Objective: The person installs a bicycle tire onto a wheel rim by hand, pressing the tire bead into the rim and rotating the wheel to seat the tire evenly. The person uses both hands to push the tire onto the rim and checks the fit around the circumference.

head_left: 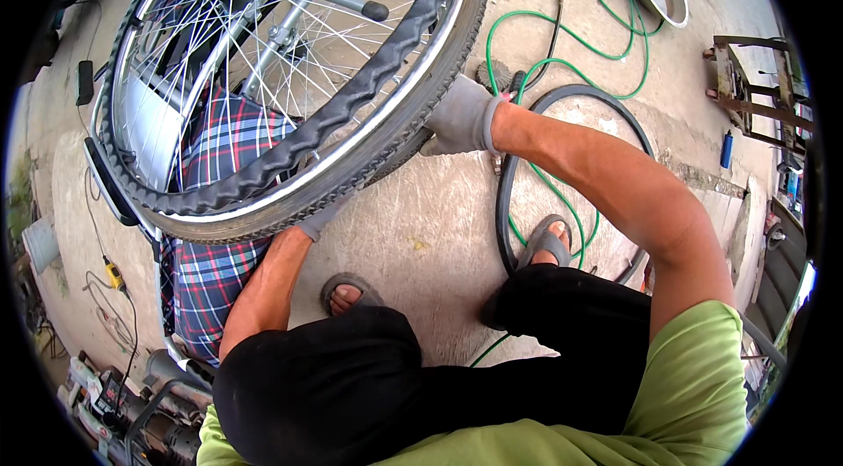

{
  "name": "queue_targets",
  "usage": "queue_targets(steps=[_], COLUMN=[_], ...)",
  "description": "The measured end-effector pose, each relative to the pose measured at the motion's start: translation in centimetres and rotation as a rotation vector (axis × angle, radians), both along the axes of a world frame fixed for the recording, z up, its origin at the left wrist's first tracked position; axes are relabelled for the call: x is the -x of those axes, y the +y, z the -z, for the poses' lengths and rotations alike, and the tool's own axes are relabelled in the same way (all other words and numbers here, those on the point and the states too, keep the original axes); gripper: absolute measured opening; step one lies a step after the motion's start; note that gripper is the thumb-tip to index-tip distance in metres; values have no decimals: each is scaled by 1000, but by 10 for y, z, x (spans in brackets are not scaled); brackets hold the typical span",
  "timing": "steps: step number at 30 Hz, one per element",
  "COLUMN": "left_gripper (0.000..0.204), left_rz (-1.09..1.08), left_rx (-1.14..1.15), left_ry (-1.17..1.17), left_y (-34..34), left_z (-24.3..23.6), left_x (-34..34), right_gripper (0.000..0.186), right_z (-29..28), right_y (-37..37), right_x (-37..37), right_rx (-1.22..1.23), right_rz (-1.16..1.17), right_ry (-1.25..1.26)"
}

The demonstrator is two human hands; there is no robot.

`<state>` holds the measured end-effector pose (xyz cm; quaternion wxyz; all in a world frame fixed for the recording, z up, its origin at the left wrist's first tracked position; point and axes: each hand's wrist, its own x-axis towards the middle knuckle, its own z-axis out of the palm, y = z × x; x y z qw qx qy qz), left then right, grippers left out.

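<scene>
The wheelchair wheel [369,152] is tilted up in front of me, gloved hands at its near side. Right hand [461,119] is by the wheel's right edge, but the tire blocks my view of the fingers, so I can't tell how open they are or if they're gripping. Left hand [327,218]? Same deal, mostly cuff showing below the wheel. Plaid fabric [215,290] pokes out below-left of it; a black rubber ring [504,211] and green hose [647,53] lie right of it.
</scene>
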<state>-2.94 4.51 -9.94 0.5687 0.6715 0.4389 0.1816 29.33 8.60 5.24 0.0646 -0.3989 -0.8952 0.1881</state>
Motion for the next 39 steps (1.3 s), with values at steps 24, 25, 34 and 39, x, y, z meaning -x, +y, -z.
queue_targets(steps=[24,25,34,39], left_gripper=[49,49,48,48], left_rz=[277,269,223,206], left_rx=[94,104,139,159], left_ry=[145,141,117,120], left_y=[16,19,29,30], left_z=[-30,-34,-44,-49], left_x=[-24,-24,-12,-13], right_gripper=[51,52,61,69], right_z=[102,108,98,112], right_y=[-53,-59,-66,-59], right_x=[27,38,80,86], right_rx=[1163,1201,1316,1235], right_rz=[1307,1306,1276,1234], right_ry=[1966,2018,2450,2461])
